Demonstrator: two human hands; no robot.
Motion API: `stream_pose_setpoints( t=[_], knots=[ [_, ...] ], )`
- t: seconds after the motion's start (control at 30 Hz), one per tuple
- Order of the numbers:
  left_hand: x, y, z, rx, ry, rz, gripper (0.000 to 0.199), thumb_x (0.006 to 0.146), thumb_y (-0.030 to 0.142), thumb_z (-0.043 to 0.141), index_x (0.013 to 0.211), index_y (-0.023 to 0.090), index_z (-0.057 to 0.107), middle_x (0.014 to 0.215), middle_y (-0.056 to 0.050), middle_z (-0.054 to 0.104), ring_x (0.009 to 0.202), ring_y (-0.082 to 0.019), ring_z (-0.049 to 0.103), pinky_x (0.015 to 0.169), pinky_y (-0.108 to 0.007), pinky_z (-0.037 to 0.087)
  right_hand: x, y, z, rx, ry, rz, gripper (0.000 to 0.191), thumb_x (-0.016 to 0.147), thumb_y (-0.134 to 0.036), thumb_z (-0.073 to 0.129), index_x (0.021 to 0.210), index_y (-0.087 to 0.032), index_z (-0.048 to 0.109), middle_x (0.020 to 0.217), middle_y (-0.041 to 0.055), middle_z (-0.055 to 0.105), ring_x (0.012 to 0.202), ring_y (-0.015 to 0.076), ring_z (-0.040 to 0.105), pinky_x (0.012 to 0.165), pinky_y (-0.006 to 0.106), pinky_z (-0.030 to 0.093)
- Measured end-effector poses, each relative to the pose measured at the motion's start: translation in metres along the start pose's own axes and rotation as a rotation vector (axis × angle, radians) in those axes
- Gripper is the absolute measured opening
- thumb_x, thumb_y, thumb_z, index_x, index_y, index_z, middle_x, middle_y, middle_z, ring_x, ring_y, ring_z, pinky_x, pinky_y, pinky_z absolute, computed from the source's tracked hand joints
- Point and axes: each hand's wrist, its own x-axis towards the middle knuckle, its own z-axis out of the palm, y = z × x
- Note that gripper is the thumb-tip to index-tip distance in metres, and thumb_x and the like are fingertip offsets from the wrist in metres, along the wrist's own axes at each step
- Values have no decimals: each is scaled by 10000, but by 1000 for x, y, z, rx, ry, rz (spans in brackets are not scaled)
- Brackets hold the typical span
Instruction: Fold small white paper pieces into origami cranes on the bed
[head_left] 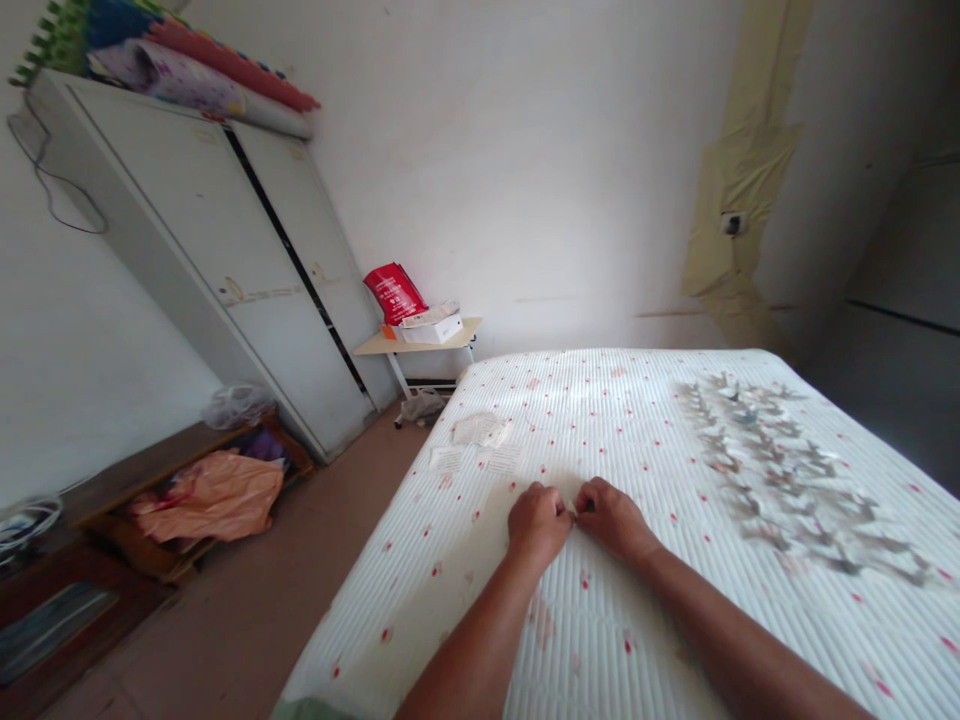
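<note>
My left hand (538, 520) and my right hand (611, 515) meet over the middle of the bed, their fingers pinched closed. Between the fingertips shows a tiny pale bit of a small piece of paper (571, 508); the fingers hide most of it. Beyond my left hand lie several printed paper squares (501, 459) and torn sheets (480, 430). Several small folded paper figures (780, 455), which look like cranes, stand in rows at the right, blurred.
A white quilted bedspread (585, 600) with red dots covers the bed. Past its far left corner stands a small table (420, 347) with a red bag (395, 293) and a white box (433, 328). A grey wardrobe (202, 220) and a low wooden cabinet (112, 500) line the left side.
</note>
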Motion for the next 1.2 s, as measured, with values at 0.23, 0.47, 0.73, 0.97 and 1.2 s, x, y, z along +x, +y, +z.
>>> stream_pose_setpoints(
  t=[0.23,0.47,0.73,0.97,1.2],
  knots=[
    [4,3,-3,-20,-38,-43,115,716,299,570,793,222,607,852,3,600,764,-132,548,626,-224,364,-2,-6,-3,-5,-15,32,111,639,-78,516,658,-164,584,738,3,554,664,100,506,580,203,300],
    [6,2,-10,-97,-54,-47,56,681,234,582,731,220,604,787,18,612,716,-117,545,573,-207,338,-2,-6,-2,4,-13,32,136,621,-60,499,655,-162,581,737,6,558,673,104,513,584,200,306],
    [1,-9,-2,-171,1,30,39,691,197,556,717,199,585,759,14,575,713,-115,533,609,-203,361,-1,-5,-4,8,-34,29,143,619,-61,496,663,-165,583,753,7,562,682,104,520,597,198,317],
    [-7,-12,3,-246,64,75,95,666,170,585,758,185,573,808,2,565,787,-129,523,695,-215,384,1,-3,-4,-1,-55,-2,126,620,-72,501,648,-164,583,746,2,554,671,97,518,607,193,326],
    [-3,-11,3,-247,50,50,101,647,119,574,720,187,590,783,8,567,761,-120,524,675,-207,379,1,-3,-5,-40,-75,-31,121,648,-88,504,659,-169,593,763,6,552,683,99,525,618,192,329]
  ],
)
